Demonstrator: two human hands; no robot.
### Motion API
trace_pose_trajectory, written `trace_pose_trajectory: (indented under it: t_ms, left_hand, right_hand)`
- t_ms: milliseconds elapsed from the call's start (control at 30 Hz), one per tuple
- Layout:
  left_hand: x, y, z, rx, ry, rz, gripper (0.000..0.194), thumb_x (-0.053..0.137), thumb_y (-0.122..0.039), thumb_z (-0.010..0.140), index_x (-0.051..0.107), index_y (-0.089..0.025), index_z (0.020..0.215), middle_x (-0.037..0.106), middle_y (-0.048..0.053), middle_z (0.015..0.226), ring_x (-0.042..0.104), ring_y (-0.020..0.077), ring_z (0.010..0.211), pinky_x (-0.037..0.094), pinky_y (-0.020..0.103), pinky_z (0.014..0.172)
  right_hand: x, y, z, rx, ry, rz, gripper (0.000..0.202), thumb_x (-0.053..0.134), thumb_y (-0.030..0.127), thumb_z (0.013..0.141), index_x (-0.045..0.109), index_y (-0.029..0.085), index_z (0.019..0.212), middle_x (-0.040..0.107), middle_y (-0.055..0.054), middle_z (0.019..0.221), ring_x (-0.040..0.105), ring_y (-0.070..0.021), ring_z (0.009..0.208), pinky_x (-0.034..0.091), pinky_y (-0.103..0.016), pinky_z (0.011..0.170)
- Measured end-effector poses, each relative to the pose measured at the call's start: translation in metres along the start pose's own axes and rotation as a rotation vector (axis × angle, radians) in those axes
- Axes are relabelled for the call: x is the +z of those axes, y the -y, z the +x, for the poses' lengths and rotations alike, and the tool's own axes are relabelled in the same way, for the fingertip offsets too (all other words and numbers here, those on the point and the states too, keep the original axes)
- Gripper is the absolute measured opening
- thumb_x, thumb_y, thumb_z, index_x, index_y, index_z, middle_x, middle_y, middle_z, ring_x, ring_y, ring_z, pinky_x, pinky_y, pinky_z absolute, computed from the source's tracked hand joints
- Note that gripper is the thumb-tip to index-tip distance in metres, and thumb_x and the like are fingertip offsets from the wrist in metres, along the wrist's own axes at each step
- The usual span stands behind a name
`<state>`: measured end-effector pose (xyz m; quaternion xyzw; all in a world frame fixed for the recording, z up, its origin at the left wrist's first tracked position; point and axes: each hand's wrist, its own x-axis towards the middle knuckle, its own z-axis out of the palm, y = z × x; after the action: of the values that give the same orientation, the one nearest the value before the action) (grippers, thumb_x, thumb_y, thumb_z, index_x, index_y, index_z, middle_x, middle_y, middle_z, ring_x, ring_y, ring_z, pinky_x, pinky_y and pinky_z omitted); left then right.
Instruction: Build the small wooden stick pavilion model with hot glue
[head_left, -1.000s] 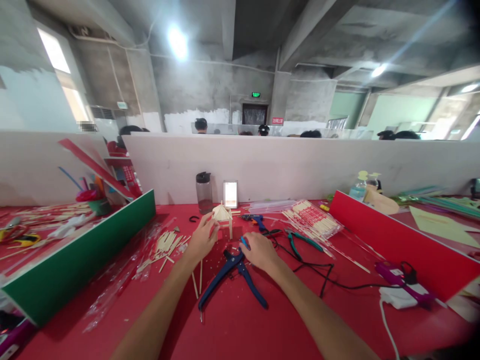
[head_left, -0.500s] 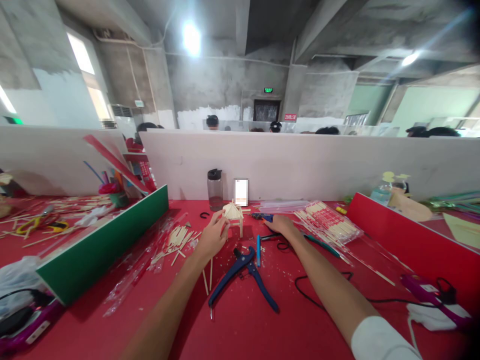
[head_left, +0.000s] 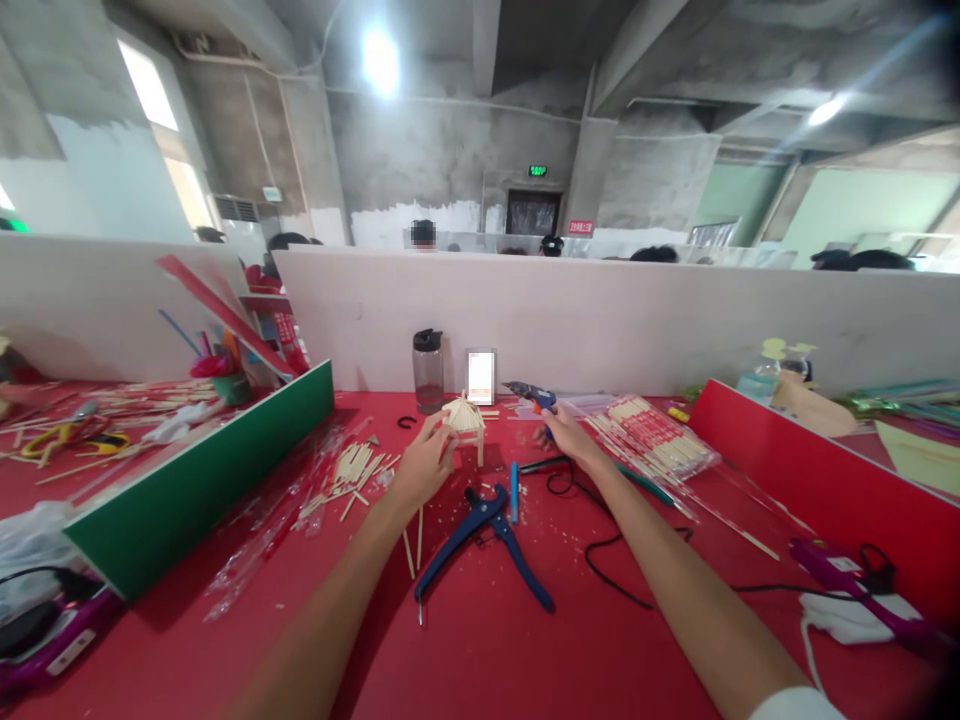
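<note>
My left hand [head_left: 427, 462] is closed on the left side of a small stick-built pavilion [head_left: 466, 418] with a pointed roof and thin legs, standing on the red table. Raised above the table to its right, my right hand [head_left: 564, 432] grips a blue hot glue gun [head_left: 534, 393], its dark nozzle pointing left toward the pavilion. A black cord trails from below the right hand. Closer to me lies a pair of blue-handled cutters [head_left: 486, 520], spread apart, with a light-blue stick [head_left: 514, 492] beside it.
Loose wooden sticks [head_left: 354, 470] lie left of my left hand. A dark bottle [head_left: 428, 372] and a lit phone [head_left: 481, 377] stand against the white partition. Packs of sticks [head_left: 652, 435] lie at right. A green divider [head_left: 210, 490] and a red divider [head_left: 825, 480] flank the table.
My right hand has lifted the glue gun off the table, its nozzle now higher. My left hand stays at the pavilion. The view has shifted slightly.
</note>
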<state>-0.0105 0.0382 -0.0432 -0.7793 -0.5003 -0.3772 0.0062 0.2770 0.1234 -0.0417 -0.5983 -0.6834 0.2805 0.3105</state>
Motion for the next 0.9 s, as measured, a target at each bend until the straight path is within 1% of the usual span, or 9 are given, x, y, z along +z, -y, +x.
trace_pose_trajectory:
  t_ms: [67,100,200,267,367,533,733,833,900]
  left_hand:
    - [0.001,0.002,0.001,0.006,0.003,0.003,0.019,0.040,-0.026,0.096,0.058,-0.023,0.100,0.047,0.010,0.142,0.052,0.0245,0.129,0.048,0.042,0.103]
    - [0.001,0.002,0.001,0.008,0.003,0.004,0.018,0.042,-0.025,0.095,0.058,-0.023,0.100,0.048,0.010,0.142,0.052,0.0247,0.129,0.048,0.042,0.103]
    - [0.000,0.001,0.001,0.010,0.002,0.007,0.017,0.042,-0.024,0.094,0.059,-0.022,0.100,0.046,0.011,0.144,0.053,0.0246,0.128,0.049,0.042,0.102]
    - [-0.001,-0.001,0.001,0.007,0.007,0.007,0.018,0.040,-0.026,0.095,0.058,-0.022,0.099,0.045,0.011,0.145,0.054,0.0249,0.127,0.050,0.042,0.100]
    - [-0.002,-0.002,0.001,0.001,0.008,0.004,0.021,0.038,-0.029,0.097,0.057,-0.023,0.096,0.044,0.009,0.146,0.057,0.0251,0.123,0.052,0.042,0.096]
    - [-0.002,-0.002,0.000,-0.008,0.002,-0.008,0.021,0.038,-0.033,0.097,0.058,-0.025,0.096,0.043,0.008,0.148,0.064,0.0252,0.112,0.054,0.042,0.090]
    - [-0.003,-0.001,0.000,0.009,-0.001,-0.015,0.020,0.040,-0.032,0.096,0.058,-0.026,0.098,0.043,0.009,0.148,0.061,0.0268,0.117,0.054,0.042,0.088]
    - [-0.001,0.000,0.001,0.022,-0.011,-0.021,0.020,0.039,-0.031,0.096,0.058,-0.026,0.098,0.043,0.008,0.149,0.061,0.0252,0.118,0.053,0.040,0.091]
    - [0.000,0.000,0.001,0.030,-0.012,-0.027,0.020,0.039,-0.031,0.095,0.058,-0.026,0.098,0.044,0.009,0.148,0.063,0.0253,0.115,0.053,0.041,0.091]
  right_hand:
    - [0.001,0.005,-0.019,-0.099,0.010,0.469,0.029,0.042,0.042,0.096,0.045,0.020,0.114,0.069,-0.006,0.090,0.066,-0.0142,0.067,0.052,-0.027,0.065]
    - [0.003,0.006,-0.029,-0.153,0.011,0.637,0.032,0.054,0.044,0.090,0.046,0.021,0.111,0.067,-0.004,0.089,0.065,-0.0141,0.067,0.052,-0.026,0.064]
    - [0.009,0.010,-0.057,-0.233,0.021,0.828,0.038,0.068,0.043,0.079,0.049,0.022,0.105,0.061,0.001,0.079,0.060,-0.0138,0.067,0.051,-0.027,0.067]
    - [0.012,0.012,-0.070,-0.253,0.087,0.825,0.036,0.067,0.041,0.079,0.051,0.022,0.105,0.060,0.001,0.079,0.059,-0.0150,0.070,0.051,-0.030,0.073]
    - [0.014,0.015,-0.078,-0.292,0.148,0.796,0.032,0.067,0.039,0.078,0.055,0.022,0.102,0.062,-0.003,0.089,0.061,-0.0173,0.078,0.051,-0.034,0.081]
    - [0.018,0.017,-0.078,-0.340,0.112,0.797,0.029,0.073,0.035,0.074,0.062,0.020,0.096,0.063,-0.002,0.089,0.061,-0.0170,0.081,0.049,-0.033,0.084]
    - [0.028,0.015,-0.076,-0.225,0.077,0.877,0.035,0.080,0.039,0.064,0.062,0.020,0.087,0.062,0.000,0.078,0.057,-0.0151,0.069,0.048,-0.031,0.075]
    - [0.028,0.018,-0.076,-0.273,0.014,0.747,0.033,0.073,0.049,0.073,0.060,0.019,0.076,0.056,0.001,0.066,0.052,-0.0147,0.063,0.046,-0.030,0.069]
    - [0.027,0.022,-0.078,-0.319,-0.029,0.596,0.036,0.061,0.054,0.083,0.060,0.018,0.077,0.054,0.001,0.062,0.050,-0.0152,0.061,0.045,-0.029,0.067]
